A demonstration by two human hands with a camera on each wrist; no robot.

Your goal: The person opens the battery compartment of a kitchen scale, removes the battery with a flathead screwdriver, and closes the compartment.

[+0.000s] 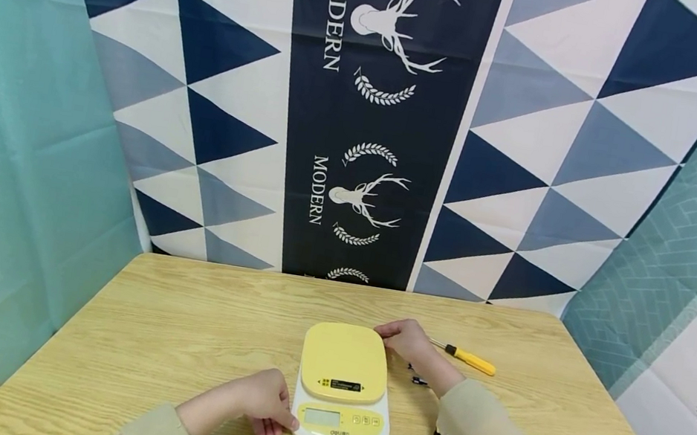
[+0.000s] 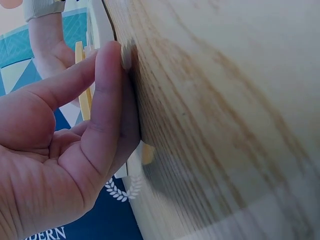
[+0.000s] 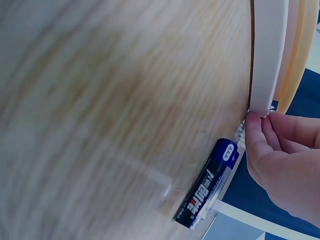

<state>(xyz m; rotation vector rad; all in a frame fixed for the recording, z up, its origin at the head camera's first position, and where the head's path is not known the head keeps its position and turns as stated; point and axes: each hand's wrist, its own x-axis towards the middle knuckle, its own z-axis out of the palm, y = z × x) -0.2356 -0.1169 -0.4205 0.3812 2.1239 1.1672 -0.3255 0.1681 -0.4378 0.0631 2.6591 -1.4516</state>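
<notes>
A white kitchen scale (image 1: 384,418) with a yellow weighing plate (image 1: 344,360) lies flat on the wooden table, its display and buttons toward me. My left hand (image 1: 267,401) pinches the scale's near left corner between thumb and fingers; in the left wrist view that hand (image 2: 75,135) covers part of the edge. At the far right corner, my right hand (image 1: 408,343) grips the rim. The right wrist view has the fingertips of this hand (image 3: 285,150) pinching the end of the white base (image 3: 270,55), just below the yellow plate.
A dark blue AAA battery (image 3: 207,185) lies on the table near the right hand; small dark pieces (image 1: 419,381) show there in the head view. Farther right is a screwdriver with a yellow handle (image 1: 474,361). A patterned curtain (image 1: 376,124) hangs behind the table (image 1: 205,316).
</notes>
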